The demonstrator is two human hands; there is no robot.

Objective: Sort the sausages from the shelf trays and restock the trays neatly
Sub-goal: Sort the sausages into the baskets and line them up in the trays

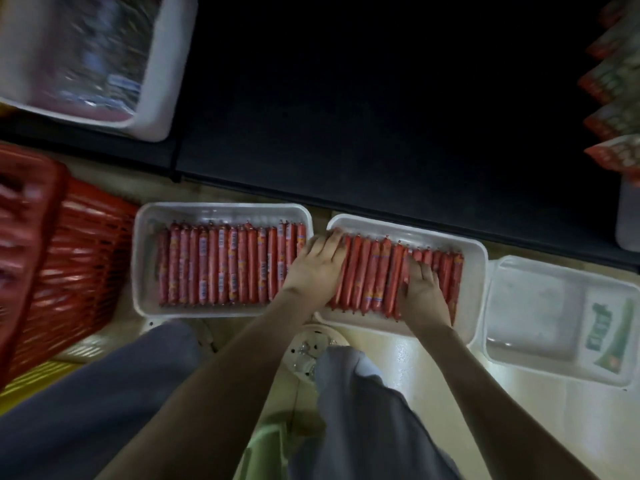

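Two white trays lie side by side on the floor in front of me. The left tray (145, 258) holds a neat row of red sausages (225, 265) lying parallel. The right tray (476, 268) holds another row of red sausages (374, 275), slightly slanted. My left hand (315, 265) lies flat, fingers apart, on the left end of that row at the tray's edge. My right hand (420, 289) rests flat on the sausages toward the right end. Neither hand grips anything.
A dark shelf (381, 116) runs across above the trays. A red plastic basket (69, 258) stands at the left, a clear container (554, 317) with a green label at the right. Another white tray (162, 64) sits on the shelf at top left. Snack packets (613, 81) hang at right.
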